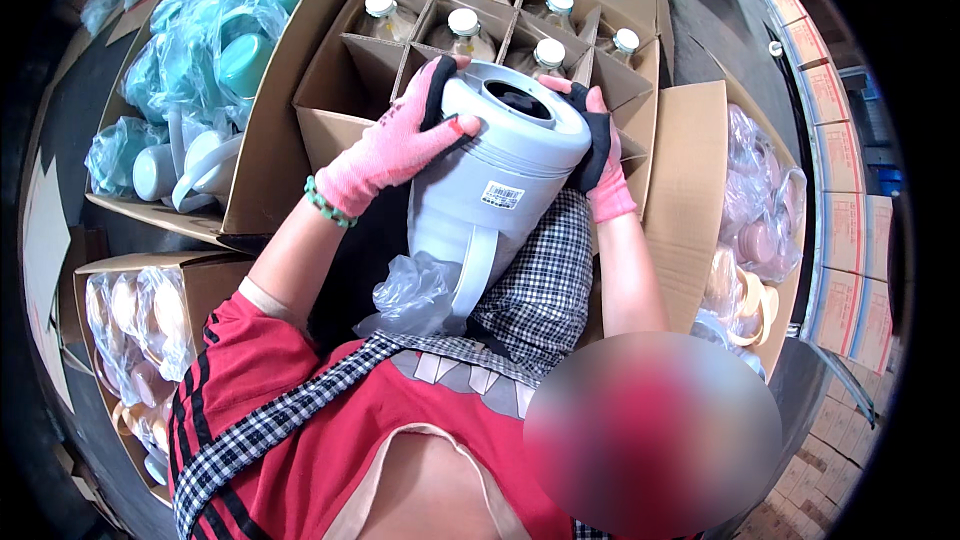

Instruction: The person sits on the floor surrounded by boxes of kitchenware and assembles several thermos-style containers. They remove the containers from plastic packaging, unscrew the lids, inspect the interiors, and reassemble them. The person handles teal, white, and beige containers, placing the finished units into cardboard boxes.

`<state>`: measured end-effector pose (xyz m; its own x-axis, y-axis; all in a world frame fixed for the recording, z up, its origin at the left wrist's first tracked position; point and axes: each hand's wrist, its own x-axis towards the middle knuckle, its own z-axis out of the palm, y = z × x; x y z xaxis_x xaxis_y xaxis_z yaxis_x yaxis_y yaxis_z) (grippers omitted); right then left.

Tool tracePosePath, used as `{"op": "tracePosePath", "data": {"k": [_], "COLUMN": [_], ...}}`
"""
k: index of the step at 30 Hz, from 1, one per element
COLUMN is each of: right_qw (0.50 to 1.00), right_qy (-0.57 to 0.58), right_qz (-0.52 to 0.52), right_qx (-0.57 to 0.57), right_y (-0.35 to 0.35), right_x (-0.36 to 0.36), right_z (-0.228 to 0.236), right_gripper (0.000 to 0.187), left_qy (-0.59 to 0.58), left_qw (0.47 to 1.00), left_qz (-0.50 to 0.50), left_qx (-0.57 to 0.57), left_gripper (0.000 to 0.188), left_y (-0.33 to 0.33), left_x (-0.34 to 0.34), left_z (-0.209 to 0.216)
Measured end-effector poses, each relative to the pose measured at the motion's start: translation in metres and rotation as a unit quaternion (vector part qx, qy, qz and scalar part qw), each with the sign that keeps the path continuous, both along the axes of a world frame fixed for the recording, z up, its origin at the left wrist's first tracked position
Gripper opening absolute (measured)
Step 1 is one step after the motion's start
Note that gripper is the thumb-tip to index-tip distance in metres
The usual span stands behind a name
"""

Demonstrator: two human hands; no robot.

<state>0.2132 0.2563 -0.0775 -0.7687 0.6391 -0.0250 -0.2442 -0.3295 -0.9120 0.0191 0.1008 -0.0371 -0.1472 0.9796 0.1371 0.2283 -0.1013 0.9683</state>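
Observation:
A pale grey-blue plastic jug body (480, 190) leans on my lap, tilted, with a round dark opening at its upper end. A handle runs down its near side, and a white barcode label sits above it. My left hand (405, 135), in a pink glove with black palm and bare fingertips, grips the jug's upper left rim. My right hand (600, 145), gloved alike, is wrapped round the upper right side; its fingers are partly hidden. Crumpled clear plastic (415, 290) lies against the jug's lower end, beside the handle.
Just beyond the jug stands a divided carton (318, 135) of clear bottles with white caps (463, 25). Cartons of bagged teal and pale parts (240, 65) flank me at left. Another carton (690, 140) of bagged pink and cream parts is at right. Stacked boxes (840, 155) line the far right.

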Motion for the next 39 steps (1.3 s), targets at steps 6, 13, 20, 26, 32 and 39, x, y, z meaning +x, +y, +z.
{"op": "tracePosePath", "data": {"k": [6,13,20,26,32,39], "right_qw": [0.982,0.89,0.977,0.961,0.952,0.979], "right_qy": [0.029,-0.185,-0.149,-0.107,-0.129,-0.105], "right_qz": [0.019,-0.215,-0.12,-0.249,-0.231,-0.177], "right_qx": [-0.184,0.357,0.09,-0.048,0.151,0.004], "right_y": [0.005,-0.051,-0.047,0.007,-0.079,-0.044], "right_x": [0.0,0.013,0.003,0.01,-0.001,-0.008], "right_z": [-0.006,0.02,0.038,0.006,0.03,0.032], "right_gripper": [0.052,0.052,0.061,0.07,0.054,0.052], "left_qy": [0.186,-0.069,-0.194,0.171,-0.272,-0.117], "left_qw": [0.981,0.996,0.98,0.97,0.95,0.989], "left_qz": [0.014,-0.056,0.019,0.168,0.0,0.064], "left_qx": [0.06,-0.018,-0.048,0.048,-0.152,-0.064], "left_gripper": [0.06,0.052,0.047,0.043,0.037,0.043], "left_y": [-0.009,0.017,0.027,0.03,0.03,0.024], "left_x": [0.018,-0.039,-0.003,0.016,-0.038,-0.001], "left_z": [0.006,-0.029,-0.015,-0.013,-0.025,-0.017]}}
